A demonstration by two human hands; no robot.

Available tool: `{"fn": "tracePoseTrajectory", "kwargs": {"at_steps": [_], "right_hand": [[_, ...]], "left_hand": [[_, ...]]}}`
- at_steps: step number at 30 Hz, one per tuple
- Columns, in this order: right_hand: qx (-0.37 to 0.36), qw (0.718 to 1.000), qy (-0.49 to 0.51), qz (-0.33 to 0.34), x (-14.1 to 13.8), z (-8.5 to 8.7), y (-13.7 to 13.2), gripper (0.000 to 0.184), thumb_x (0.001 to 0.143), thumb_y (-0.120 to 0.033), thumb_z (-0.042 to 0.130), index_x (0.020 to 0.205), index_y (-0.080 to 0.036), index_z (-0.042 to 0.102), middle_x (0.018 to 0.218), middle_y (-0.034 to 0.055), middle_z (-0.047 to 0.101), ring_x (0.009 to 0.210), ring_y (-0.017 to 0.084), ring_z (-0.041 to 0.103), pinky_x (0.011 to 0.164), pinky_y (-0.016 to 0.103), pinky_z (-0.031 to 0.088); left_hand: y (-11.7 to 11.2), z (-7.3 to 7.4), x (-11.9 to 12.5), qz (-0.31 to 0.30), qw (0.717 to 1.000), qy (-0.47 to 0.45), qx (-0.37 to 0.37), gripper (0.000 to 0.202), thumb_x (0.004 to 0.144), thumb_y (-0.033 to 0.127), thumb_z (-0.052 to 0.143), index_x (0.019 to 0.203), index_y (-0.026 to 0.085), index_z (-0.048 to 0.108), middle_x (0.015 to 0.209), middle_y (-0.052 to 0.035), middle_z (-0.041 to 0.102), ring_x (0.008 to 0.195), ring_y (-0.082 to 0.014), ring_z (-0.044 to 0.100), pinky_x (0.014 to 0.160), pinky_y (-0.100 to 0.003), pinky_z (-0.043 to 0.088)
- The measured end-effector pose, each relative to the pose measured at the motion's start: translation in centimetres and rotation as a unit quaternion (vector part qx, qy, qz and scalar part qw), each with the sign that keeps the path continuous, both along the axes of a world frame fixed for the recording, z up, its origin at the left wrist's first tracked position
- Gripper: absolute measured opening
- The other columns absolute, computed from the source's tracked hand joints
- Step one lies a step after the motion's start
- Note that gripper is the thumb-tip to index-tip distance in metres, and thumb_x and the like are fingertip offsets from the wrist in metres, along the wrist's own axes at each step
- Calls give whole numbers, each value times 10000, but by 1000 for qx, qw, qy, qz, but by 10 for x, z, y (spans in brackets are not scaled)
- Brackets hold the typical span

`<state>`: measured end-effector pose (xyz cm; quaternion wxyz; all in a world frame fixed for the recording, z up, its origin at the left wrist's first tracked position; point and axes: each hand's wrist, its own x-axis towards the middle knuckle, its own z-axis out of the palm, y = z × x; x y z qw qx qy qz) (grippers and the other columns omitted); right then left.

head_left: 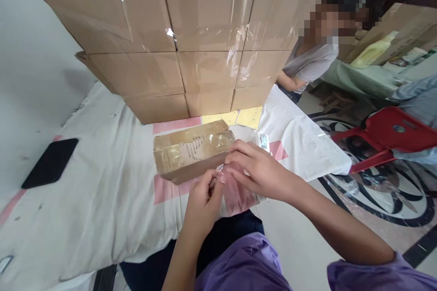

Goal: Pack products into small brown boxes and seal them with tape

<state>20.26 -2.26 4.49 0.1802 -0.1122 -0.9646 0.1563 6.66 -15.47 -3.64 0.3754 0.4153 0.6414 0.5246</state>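
My left hand point(202, 204) and my right hand point(257, 168) meet over a clear plastic bag point(235, 193) with something pink inside, at the near edge of the table. Both hands pinch the bag's top edge, the fingers closed on the plastic. Just behind them lies a small flat cardboard box point(191, 150) wrapped in clear tape. A small packet point(263, 140) lies beside my right hand.
A wall of taped cardboard boxes point(177, 45) stands at the back of the white-clothed table point(102, 200). A black phone point(51, 162) lies at the left. Another person point(314, 59) sits at the back right, and a red plastic chair point(385, 138) stands on the patterned floor.
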Motion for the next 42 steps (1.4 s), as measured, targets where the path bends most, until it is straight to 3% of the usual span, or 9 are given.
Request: {"fn": "tracePoseTrajectory", "kwargs": {"at_steps": [4,7,11,15,19,22,27,36,42], "right_hand": [[33,998,-3,48,-15,-4,-3,161,1011,-243,529,989,-171,671,968,74,643,875,199,603,778,344,463],[94,993,31,64,-21,-4,-7,241,1026,-172,461,892,-165,662,878,62,647,819,189,587,734,343,427],[114,987,95,60,-23,16,-5,143,998,-160,511,949,-175,645,949,81,661,906,222,559,790,379,447],[101,990,69,64,-38,33,20,92,982,-198,557,943,-206,640,1181,106,629,1165,290,465,992,482,418],[43,991,-5,130,-73,21,57,116,987,-234,543,935,-210,643,1252,108,586,1217,292,436,1027,509,401],[21,990,-58,125,-94,5,78,110,965,-245,561,916,-203,651,1217,112,598,1197,305,446,1023,536,386],[-15,989,-85,120,-105,-9,90,136,956,-272,572,877,-190,646,1202,117,595,1164,292,477,1020,507,400],[-66,987,13,146,-100,3,87,195,996,-329,539,888,-206,645,1247,109,595,1191,275,498,1046,486,387],[-17,984,-92,153,-111,-7,88,164,952,-327,613,853,-204,654,1297,106,577,1220,300,483,1042,503,385]], "left_hand": [[-8,1,-8,3,992,119,29,222,989,385,489,1030,235,647,591,81,442,534,-110,416,558,-254,294],[-10,-2,-14,50,983,179,7,219,973,385,510,1062,232,639,574,86,467,526,-118,465,570,-256,331],[-9,-3,-30,141,954,265,-4,274,941,370,573,1169,220,593,626,70,562,582,-147,548,601,-273,396],[-1,12,-57,227,860,445,108,261,944,359,574,1153,212,628,1020,-77,717,934,-241,641,843,-410,475],[11,27,-78,141,814,564,14,365,941,450,588,1257,281,654,1571,-107,460,1418,-406,400,1083,-669,306],[14,29,-84,111,816,568,-21,386,955,505,550,1266,315,677,1650,-67,331,1498,-410,280,1125,-701,259],[12,28,-86,95,820,563,-38,396,956,530,540,1277,341,677,1635,-51,365,1495,-393,296,1137,-713,253],[14,26,-88,82,827,554,-51,413,976,550,492,1299,356,659,1620,-38,396,1482,-351,325,1137,-689,274],[13,25,-90,77,827,555,-44,400,974,545,501,1281,349,667,1605,-36,421,1470,-342,345,1144,-681,274]]}}
